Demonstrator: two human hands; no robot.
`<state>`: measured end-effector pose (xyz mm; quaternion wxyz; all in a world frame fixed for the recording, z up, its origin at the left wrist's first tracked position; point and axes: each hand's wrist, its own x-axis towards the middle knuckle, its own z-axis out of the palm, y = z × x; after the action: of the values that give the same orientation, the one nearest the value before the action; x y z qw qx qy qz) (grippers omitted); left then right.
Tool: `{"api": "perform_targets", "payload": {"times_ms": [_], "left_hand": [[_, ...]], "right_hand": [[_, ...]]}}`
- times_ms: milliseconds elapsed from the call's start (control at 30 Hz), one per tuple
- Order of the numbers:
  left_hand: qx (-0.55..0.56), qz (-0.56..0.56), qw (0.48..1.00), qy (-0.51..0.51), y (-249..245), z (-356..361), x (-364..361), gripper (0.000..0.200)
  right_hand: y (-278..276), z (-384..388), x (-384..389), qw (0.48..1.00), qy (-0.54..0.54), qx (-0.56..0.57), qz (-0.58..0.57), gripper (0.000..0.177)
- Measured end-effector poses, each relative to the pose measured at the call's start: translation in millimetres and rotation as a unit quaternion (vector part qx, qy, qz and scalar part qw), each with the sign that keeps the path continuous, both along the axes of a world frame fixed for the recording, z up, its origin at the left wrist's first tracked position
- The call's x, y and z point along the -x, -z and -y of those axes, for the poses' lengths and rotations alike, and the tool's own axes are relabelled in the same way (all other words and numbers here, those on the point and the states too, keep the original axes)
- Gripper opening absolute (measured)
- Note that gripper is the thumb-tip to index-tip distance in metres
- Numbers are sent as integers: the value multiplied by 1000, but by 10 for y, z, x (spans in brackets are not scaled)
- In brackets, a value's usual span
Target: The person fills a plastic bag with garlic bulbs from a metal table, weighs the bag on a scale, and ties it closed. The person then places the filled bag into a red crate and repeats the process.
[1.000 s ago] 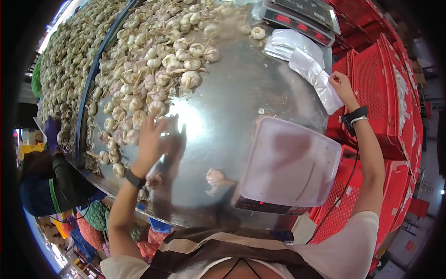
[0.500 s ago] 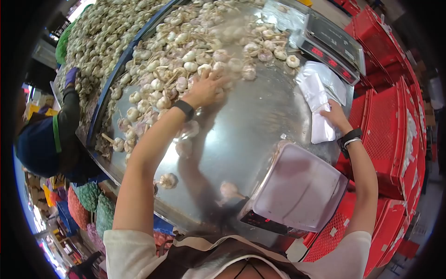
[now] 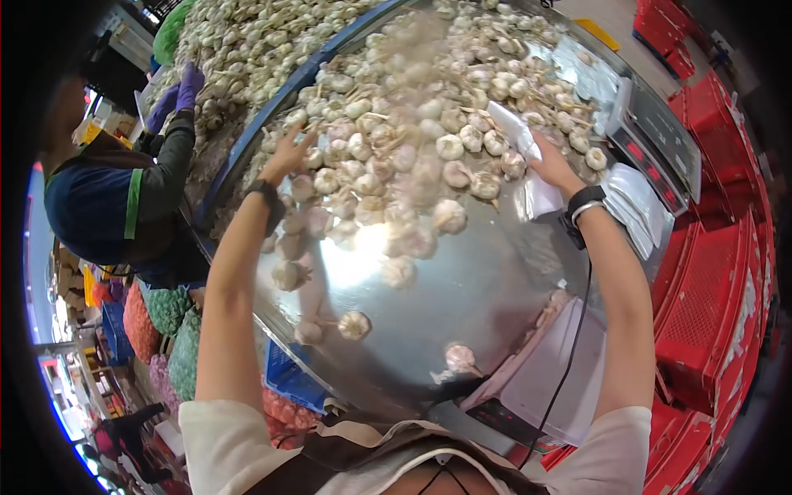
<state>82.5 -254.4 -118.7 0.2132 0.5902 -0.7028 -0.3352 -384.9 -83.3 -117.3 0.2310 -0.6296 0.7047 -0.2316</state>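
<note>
Loose garlic bulbs [image 3: 359, 147] lie heaped across the far half of the metal tabletop [image 3: 363, 285]. At the heap's left side is my left hand [image 3: 287, 158], its fingers apart and touching the bulbs, with none gripped. My right hand [image 3: 554, 163] pinches a white plastic bag [image 3: 515, 130] by its edge, above the bulbs on the right. The bag looks flat and partly folded. More white bags [image 3: 634, 202] are stacked to the right of that hand. Two single bulbs, one garlic bulb [image 3: 355, 325] and another garlic bulb [image 3: 460, 359], rest near the front.
A digital scale [image 3: 656, 148] with red digits stands at the back right. Another scale with a pale tray [image 3: 557, 375] is close on my right, a dark cable across it. Red crates [image 3: 709, 305] line the right side. A co-worker's purple-gloved hand [image 3: 190, 87] is over garlic beyond the blue divider [image 3: 289, 95].
My right hand has lifted a white bag from the stack and carried it left over the garlic. My left hand has moved left along the heap. The camera view has shifted.
</note>
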Motion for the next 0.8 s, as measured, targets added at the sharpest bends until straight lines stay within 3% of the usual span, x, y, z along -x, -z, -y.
{"api": "perform_targets", "payload": {"times_ms": [33,67,100,133,200,267,333,400,467,500,533,600,667,700,733,800], "left_hand": [[-90,-123,988,-14,64,37,84,64],[42,-67,993,87,551,412,70,67],[86,-8,984,155,446,224,262,67],[76,27,987,141,183,65,469,65],[34,-28,978,203,222,9,567,61],[83,-7,965,248,191,-185,614,60],[7,-9,955,296,140,-355,611,60],[-53,-26,951,304,40,-465,514,57],[-1,-21,944,331,8,-455,385,54],[83,-20,943,323,51,-429,257,51],[94,46,950,293,-55,-434,147,47],[170,52,959,223,-207,-563,-161,38],[112,14,976,184,-455,-770,-448,34],[59,-26,987,144,-543,-885,-556,29],[141,11,978,154,-571,-1006,-628,26],[73,-81,983,148,-615,-1325,-632,26]], "right_hand": [[22,126,-107,1000,-1,7,8,64],[6,232,-208,1000,-3,7,7,64],[-24,325,-305,1000,-7,-25,5,64],[-29,386,-391,998,-11,-59,3,64],[-58,318,-625,999,-29,-21,29,64],[-283,191,-947,991,-49,-119,-42,65],[-289,20,-1236,989,-112,-47,-84,63],[-312,-122,-1447,988,-94,-101,-62,61],[-322,-243,-1554,982,-81,-118,126,56],[-344,-328,-1580,987,-78,-42,135,50],[-342,-391,-1526,991,-39,-6,129,48],[-403,-607,-1340,995,18,76,70,45],[-477,-831,-1205,990,119,80,10,45],[-378,-951,-1070,990,142,15,-8,46],[-269,-1062,-989,985,164,-51,-27,47],[-192,-1237,-1051,991,121,-45,30,48]]}}
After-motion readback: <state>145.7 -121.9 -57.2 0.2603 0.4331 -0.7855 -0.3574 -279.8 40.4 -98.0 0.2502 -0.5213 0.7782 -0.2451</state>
